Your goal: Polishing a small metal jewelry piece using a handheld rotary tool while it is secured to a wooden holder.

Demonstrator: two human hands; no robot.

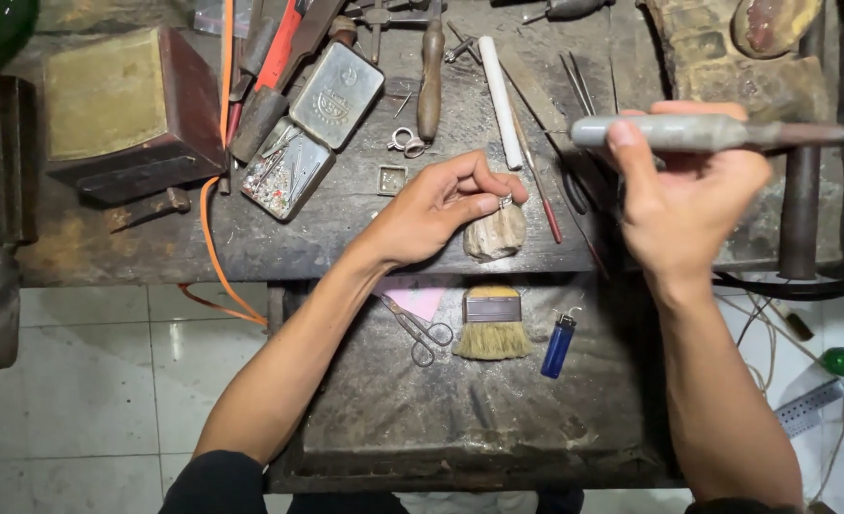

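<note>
My left hand (431, 211) pinches one small ring (505, 201) in its fingers, pressed on top of the block (496, 233) at the worktop (346, 228) edge. My right hand (693, 195) grips one grey handpiece (698, 132), lying crosswise, up and right of the ring, well apart. Below: one brush (491, 326), one pair of scissors (425, 333), one lighter (558, 345).

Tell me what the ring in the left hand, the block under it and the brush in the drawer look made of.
Ring: pinched by the left hand, bright silvery shine, probably metal.
Block: pale, rough and chipped, wood or stone; cannot tell which.
Brush: straw-coloured bristles, likely natural fibre, in a dull grey band that looks like metal.
</note>
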